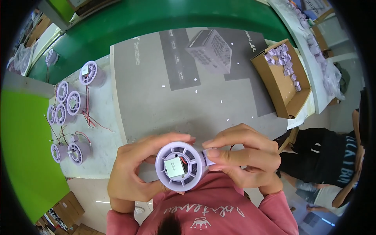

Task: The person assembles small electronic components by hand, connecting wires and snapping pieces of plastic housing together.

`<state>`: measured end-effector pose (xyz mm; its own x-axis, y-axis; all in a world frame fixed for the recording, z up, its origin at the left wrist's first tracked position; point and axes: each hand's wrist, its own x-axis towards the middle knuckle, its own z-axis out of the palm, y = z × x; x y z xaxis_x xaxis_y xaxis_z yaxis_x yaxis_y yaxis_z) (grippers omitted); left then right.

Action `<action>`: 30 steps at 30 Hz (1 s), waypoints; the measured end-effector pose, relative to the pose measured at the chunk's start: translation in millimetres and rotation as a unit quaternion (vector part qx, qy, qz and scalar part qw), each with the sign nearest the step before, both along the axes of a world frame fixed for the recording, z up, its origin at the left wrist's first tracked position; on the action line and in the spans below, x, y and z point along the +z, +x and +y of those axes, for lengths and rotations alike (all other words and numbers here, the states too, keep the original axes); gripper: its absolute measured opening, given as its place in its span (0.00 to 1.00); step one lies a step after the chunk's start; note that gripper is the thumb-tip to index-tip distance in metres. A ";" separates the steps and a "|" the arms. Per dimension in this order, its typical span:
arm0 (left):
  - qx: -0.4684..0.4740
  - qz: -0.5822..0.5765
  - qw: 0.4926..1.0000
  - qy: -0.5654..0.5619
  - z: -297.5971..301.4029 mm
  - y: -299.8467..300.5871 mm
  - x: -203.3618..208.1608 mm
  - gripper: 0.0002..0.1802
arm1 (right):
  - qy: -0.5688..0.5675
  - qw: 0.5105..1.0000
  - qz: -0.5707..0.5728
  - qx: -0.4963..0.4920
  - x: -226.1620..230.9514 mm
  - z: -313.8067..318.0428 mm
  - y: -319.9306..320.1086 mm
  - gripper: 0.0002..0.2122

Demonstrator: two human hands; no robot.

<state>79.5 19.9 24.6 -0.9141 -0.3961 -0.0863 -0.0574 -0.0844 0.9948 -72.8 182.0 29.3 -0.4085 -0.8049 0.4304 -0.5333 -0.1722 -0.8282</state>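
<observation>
A round lilac fan housing (159,164) with a spoked face and a white square label in its centre is held just above the near edge of the work mat. Around its left side curl the fingers and thumb of my left hand (133,168). My right hand (246,156) pinches a small lilac plastic piece (210,156) against the housing's right side. Fingers partly cover this piece, so I cannot tell whether it is fixed to the housing. A short dark wire shows beside the right fingers.
Several similar fan housings (74,102) with red and dark wires stand on the table at left. A cardboard box (279,102) holding small lilac pieces (282,56) sits at right. White scraps dot the grey mat (156,105). People (317,152) are at the right.
</observation>
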 end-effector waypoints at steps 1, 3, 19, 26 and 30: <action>0.016 0.001 1.000 -0.016 2.9 -0.9 1.7 0.29 | -0.011 1.000 0.027 -0.004 -0.6 0.6 0.1 0.12; 0.031 0.004 0.999 -0.035 2.9 -1.0 2.5 0.27 | -0.025 0.998 0.056 -0.009 -3.3 1.2 1.0 0.11; -0.015 0.040 0.972 -0.232 -33.9 -20.4 21.1 0.36 | 0.027 0.976 0.200 -0.088 14.3 6.8 -71.6 0.25; 0.106 -0.036 0.855 -0.507 -193.9 -115.9 21.2 0.36 | 0.315 0.858 0.243 -0.326 -25.2 96.9 -213.1 0.21; 0.140 -0.103 0.835 -0.522 -283.8 -134.0 -32.4 0.42 | 0.351 0.879 0.208 -0.247 -48.6 90.5 -229.6 0.21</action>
<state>-54.5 -263.9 -7.8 -0.7816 -0.5489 0.2962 -0.3591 0.7843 0.5059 -302.5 272.4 -19.3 -0.7071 -0.7010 0.0924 -0.6816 0.6410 -0.3530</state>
